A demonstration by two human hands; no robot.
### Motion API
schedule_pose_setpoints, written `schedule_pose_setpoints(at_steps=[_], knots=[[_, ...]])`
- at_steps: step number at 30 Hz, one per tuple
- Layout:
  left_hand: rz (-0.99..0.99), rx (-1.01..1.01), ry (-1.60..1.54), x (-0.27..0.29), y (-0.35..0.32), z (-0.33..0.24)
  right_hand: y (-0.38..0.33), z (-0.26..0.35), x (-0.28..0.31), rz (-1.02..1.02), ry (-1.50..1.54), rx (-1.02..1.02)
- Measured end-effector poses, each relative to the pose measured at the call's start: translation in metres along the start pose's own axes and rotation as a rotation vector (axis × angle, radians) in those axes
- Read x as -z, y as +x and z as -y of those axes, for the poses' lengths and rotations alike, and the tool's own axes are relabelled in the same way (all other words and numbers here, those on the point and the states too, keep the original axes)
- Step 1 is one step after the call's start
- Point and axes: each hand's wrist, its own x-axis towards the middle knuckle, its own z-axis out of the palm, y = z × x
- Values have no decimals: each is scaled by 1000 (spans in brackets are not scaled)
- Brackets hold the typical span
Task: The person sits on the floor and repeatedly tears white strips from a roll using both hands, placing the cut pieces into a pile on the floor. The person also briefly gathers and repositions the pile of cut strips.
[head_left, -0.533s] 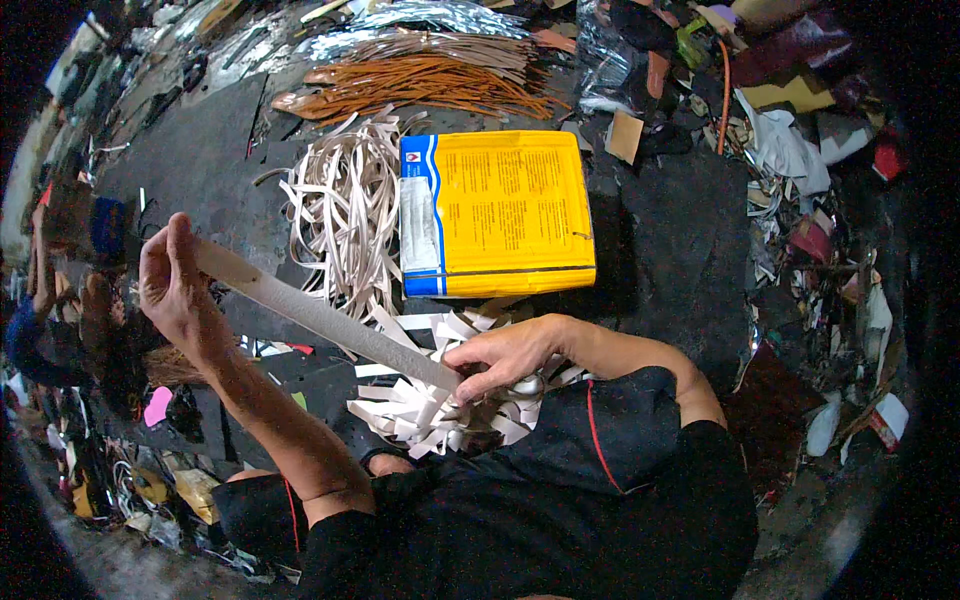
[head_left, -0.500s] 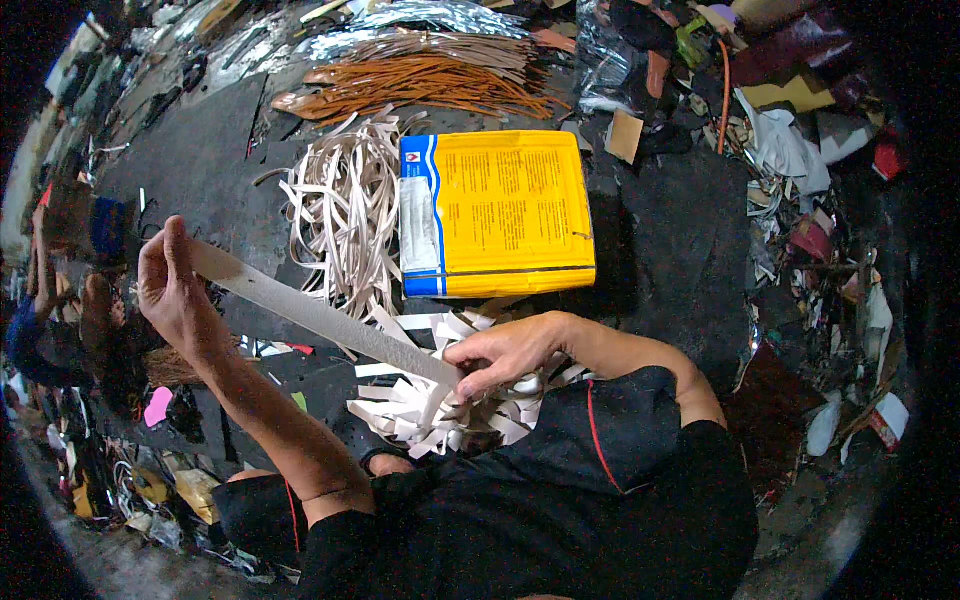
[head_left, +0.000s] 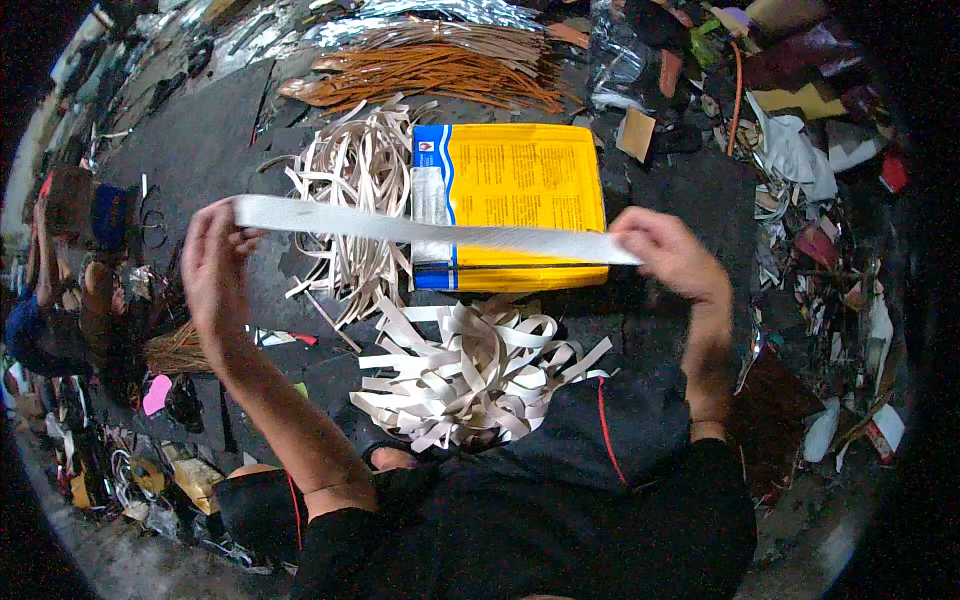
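Note:
A pale, whitish flat strip (head_left: 370, 222) is stretched almost level between my two hands. Its left end is pinched in my left hand (head_left: 217, 235), and its right end in my right hand (head_left: 665, 250), which is a little blurred. The strip passes over a yellow and blue rectangular package (head_left: 520, 185) and a heap of narrow pale strips (head_left: 350, 170) to its left. Closer to me, a loose pile of wider whitish strips (head_left: 465, 380) lies by my lap, with neither hand touching it.
Brown cord-like bundles (head_left: 440, 75) lie beyond the package, with shiny silvery strands (head_left: 430, 12) behind them. Mixed scraps, including a white crumpled sheet (head_left: 795, 160), cover the right side. At far left, part of another person (head_left: 95, 280) shows. A pink scrap (head_left: 156, 394) lies nearer.
My right hand has risen from the near pile and moved right, drawing the strip out level. My left hand has shifted slightly right.

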Motion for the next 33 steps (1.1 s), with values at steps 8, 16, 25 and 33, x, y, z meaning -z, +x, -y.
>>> schedule_pose_setpoints(at_steps=[8, 16, 25, 33], knots=[[216, 180, 61, -131, -37, 91, 7, -33, 54, -519, -799, 106], [144, 95, 157, -136, -38, 103, 134, 34, -100, -239, -322, 753], [89, 180, -79, -136, -51, 112, 153, 31, -133, -184, -235, 720], [90, 238, -80, -137, -49, 120, 157, 21, -137, -222, -123, 754]])
